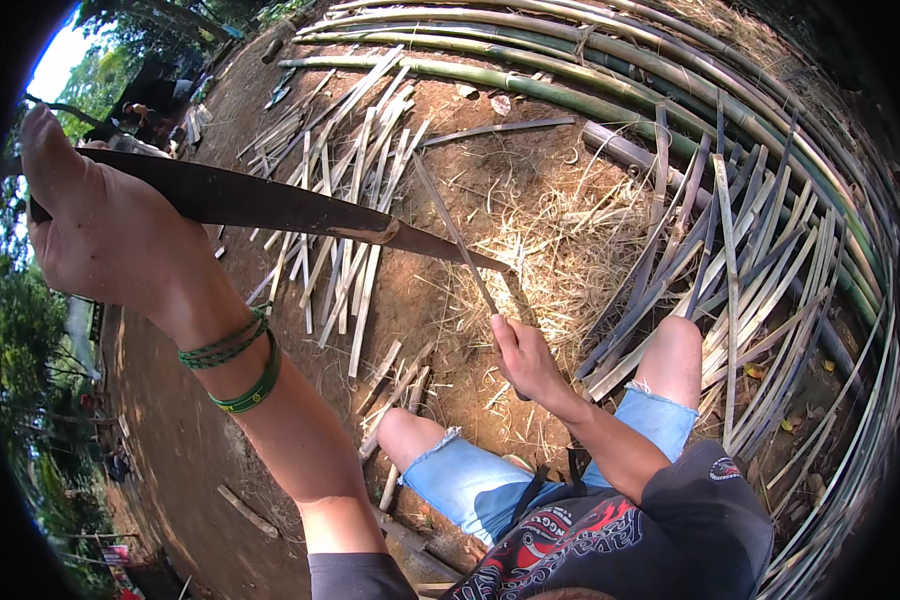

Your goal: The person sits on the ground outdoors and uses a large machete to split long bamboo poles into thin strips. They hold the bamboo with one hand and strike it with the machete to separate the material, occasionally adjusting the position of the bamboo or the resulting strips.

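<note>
My left hand (100,215) is raised at the far left, closed on the broad end of a long dark bamboo strip (270,205). The strip slants down to the right and has a pale, scraped-looking patch partway along it. My right hand (530,360), above my knees, grips a long narrow knife (450,225) whose blade points up and to the left. Blade and strip cross near the strip's far end; whether they touch I cannot tell. Most of the knife's handle is hidden in my fist.
Pale shavings (550,250) cover the dirt ahead. Split bamboo strips (345,230) lie scattered on the left, with another heap of strips (740,270) at right. Long green bamboo poles (530,85) run across the back. My bent knees (415,440) frame the near ground.
</note>
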A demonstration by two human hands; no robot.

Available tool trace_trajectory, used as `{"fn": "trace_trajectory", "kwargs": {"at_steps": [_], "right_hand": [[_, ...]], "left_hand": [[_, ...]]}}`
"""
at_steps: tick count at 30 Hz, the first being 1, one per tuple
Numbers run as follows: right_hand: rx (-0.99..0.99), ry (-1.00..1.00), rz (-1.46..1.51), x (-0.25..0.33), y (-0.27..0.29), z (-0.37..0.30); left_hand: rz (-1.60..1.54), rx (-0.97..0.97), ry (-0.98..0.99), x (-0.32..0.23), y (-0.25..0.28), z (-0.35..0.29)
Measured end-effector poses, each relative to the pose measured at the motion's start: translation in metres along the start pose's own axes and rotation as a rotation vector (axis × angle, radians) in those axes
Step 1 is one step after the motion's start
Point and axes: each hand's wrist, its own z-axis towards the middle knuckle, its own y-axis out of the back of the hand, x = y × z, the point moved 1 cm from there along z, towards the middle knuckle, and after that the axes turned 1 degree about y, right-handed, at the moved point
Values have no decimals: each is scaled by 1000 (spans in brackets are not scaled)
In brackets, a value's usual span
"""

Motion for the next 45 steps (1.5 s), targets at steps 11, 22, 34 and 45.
{"fn": "trace_trajectory", "kwargs": {"at_steps": [11,22,34,45], "right_hand": [[-13,-83,36,-37,8,7],[-50,-177,52,-78,5,5],[-88,-4,-104,-99,0,13],[-153,101,-109,-214,6,67]], "left_hand": [[192,163,-34,-13,8,-11],[-62,231,216,-17,4,-3],[-336,151,769,-32,-5,-1],[-342,181,644,-28,-26,-6]]}}
